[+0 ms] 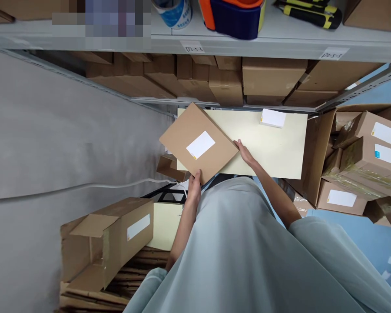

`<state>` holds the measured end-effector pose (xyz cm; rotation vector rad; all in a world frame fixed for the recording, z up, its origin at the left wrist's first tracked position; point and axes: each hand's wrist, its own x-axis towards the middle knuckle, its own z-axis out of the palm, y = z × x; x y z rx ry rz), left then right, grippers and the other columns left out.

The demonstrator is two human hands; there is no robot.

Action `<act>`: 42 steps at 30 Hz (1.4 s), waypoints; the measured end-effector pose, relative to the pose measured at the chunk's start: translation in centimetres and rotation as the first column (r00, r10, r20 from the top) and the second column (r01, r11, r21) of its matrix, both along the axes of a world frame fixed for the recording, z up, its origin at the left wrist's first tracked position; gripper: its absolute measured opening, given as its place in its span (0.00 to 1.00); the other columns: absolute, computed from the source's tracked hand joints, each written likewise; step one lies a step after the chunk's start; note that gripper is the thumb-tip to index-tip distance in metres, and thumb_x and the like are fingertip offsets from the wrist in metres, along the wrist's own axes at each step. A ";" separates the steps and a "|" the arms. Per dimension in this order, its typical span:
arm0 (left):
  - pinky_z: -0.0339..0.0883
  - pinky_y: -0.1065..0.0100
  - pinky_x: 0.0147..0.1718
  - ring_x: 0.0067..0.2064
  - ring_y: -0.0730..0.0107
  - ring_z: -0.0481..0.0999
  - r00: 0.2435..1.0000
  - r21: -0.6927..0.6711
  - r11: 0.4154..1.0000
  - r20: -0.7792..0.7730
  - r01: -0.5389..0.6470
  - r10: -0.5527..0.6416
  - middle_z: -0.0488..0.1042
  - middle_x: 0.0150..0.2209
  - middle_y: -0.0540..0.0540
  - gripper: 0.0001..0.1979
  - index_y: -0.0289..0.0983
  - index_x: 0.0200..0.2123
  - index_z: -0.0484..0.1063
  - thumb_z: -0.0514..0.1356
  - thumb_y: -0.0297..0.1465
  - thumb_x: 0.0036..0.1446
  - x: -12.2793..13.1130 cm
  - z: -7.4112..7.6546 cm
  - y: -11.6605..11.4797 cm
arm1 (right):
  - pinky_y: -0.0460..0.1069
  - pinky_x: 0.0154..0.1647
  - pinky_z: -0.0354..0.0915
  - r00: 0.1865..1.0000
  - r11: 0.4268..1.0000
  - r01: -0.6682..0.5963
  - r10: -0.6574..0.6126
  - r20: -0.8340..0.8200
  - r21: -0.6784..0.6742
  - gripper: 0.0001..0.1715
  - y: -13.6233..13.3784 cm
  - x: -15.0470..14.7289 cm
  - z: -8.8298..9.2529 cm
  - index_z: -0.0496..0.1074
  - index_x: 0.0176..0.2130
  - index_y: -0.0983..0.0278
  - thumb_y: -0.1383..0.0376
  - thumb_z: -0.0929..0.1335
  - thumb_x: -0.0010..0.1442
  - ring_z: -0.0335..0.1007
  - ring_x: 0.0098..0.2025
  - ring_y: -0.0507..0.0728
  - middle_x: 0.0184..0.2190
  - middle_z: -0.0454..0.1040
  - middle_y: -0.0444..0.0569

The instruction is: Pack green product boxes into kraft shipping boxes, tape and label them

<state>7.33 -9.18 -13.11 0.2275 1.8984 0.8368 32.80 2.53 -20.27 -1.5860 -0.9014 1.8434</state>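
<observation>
A flat brown cardboard box (182, 134) with a white label (200, 145) on its upper face is held tilted over a cream-coloured board (273, 148). My left hand (194, 184) grips its near edge, thumb on top and the other fingers hidden beneath. At the right corner, my right hand (245, 153) holds the box, its fingertips partly behind the edge. A small stack of white labels (273, 118) lies on the far right part of the board.
A metal shelf (234, 48) with rows of cartons (273, 76) spans the front. To my right stands a large open carton (314, 152) full of boxes. At lower left, an open carton (117, 234) rests on stacked flattened cardboard (137, 274). A white cable (94, 186) crosses the left.
</observation>
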 end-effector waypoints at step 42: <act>0.72 0.50 0.61 0.61 0.36 0.82 0.551 0.034 0.611 -0.476 0.791 -0.685 0.85 0.54 0.31 0.30 0.36 0.56 0.80 0.55 0.54 0.73 -2.0 10.5 17.9 | 0.63 0.77 0.62 0.864 0.902 0.228 -0.361 0.351 0.366 0.50 0.3 0.7 18.7 0.70 0.71 0.60 0.30 0.60 0.72 0.68 0.75 0.69 0.71 0.75 0.56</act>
